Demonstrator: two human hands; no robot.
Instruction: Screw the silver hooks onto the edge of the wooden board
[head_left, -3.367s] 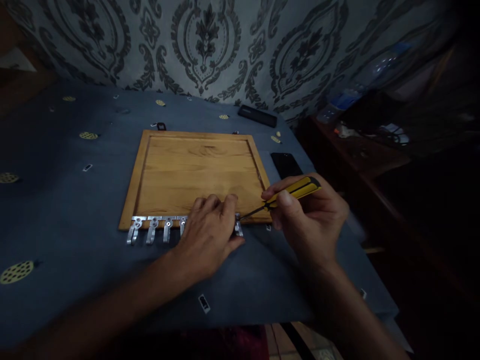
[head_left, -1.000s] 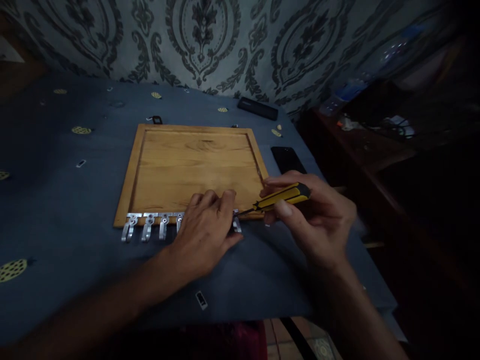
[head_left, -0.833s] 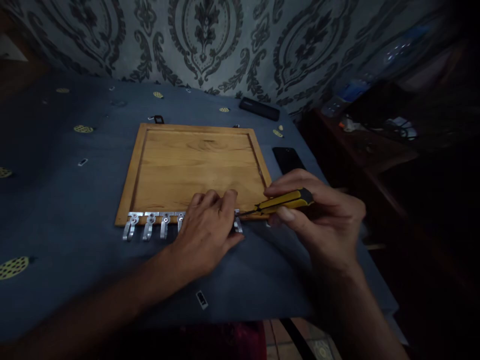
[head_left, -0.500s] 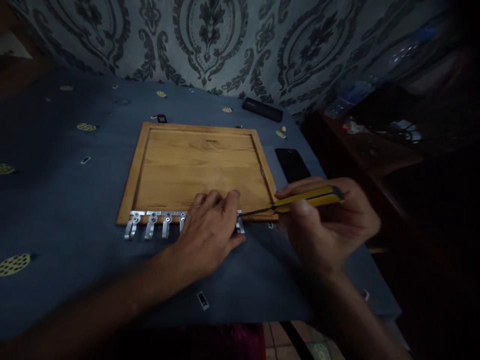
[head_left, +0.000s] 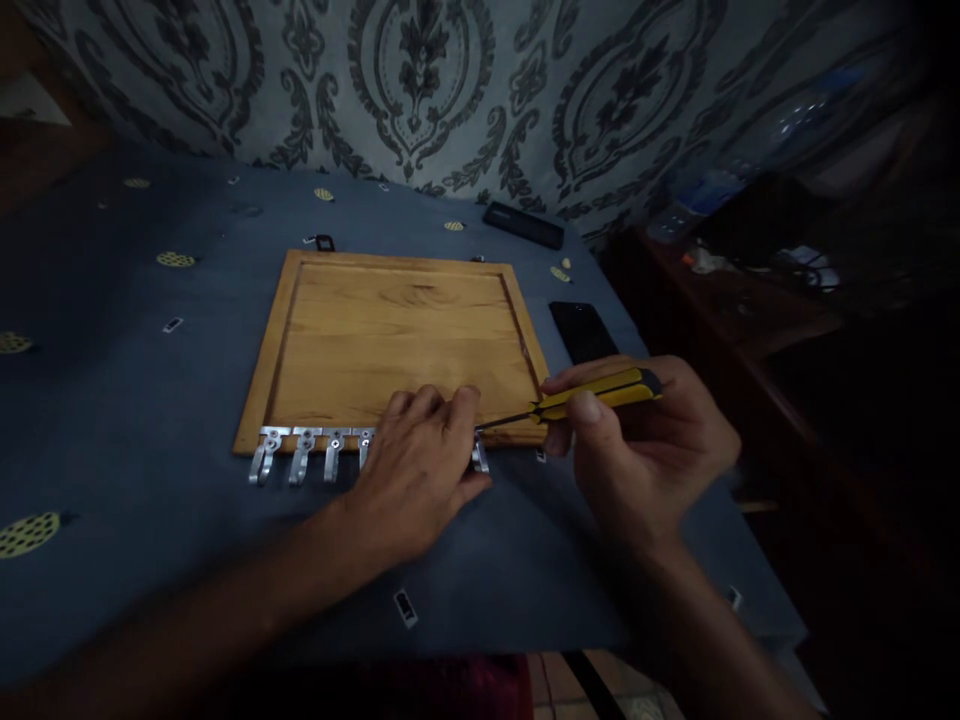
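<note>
The right hand (head_left: 637,450) is clasping a yellow-and-black screwdriver (head_left: 592,395) between thumb and fingers, its shaft slanting down toward a metal hook rail (head_left: 304,440). The rail is lying along the near edge of a framed wooden board (head_left: 405,330), which is resting flat on the cloth-covered table (head_left: 150,420). The left hand (head_left: 412,470) is spreading over the rail's middle; whether its hidden fingers are pinching anything, I cannot tell. The hands are staying apart, yet the screwdriver's tip is sitting just beside the left forefinger, so a slip could be jabbing that finger. The shaft is leaning so low that the tip might be riding out of a screw and scratching the frame; its seating is not showing. Should the left hand be pressing too lightly, the rail could be skewing.
</note>
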